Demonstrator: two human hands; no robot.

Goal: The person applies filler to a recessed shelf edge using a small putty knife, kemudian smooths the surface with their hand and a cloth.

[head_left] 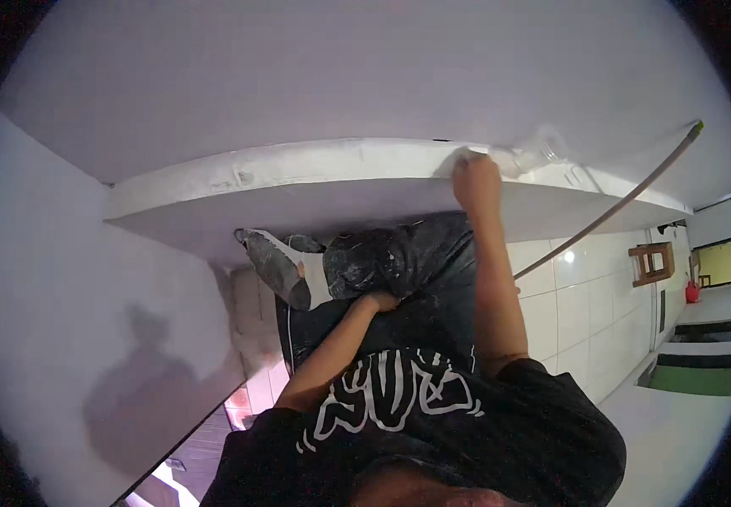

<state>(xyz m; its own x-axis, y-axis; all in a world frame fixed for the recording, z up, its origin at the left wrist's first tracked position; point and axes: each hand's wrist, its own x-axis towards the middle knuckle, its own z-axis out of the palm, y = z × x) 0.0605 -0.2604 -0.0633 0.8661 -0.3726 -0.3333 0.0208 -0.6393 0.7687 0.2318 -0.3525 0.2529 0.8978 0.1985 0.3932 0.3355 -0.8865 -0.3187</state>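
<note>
My right hand (478, 179) reaches forward to the top of a white ledge (331, 162) along the wall. Its fingers are curled closed against the ledge; what they hold, if anything, is hidden, though a small dark patch shows by the knuckles. Just right of this hand, a clear plastic container (544, 152) lies on the ledge. Low in the middle, my left hand (382, 302) rests on my dark trousers (374, 262) by the bent leg. Its fingers are mostly out of sight.
A long thin pole (610, 211) leans at a slant on the right, crossing the ledge front. White floor tiles (581, 291) stretch to the right, with a wooden stool (652, 264) and a red object (692, 291) farther off. A side wall (61, 279) stands close on the left.
</note>
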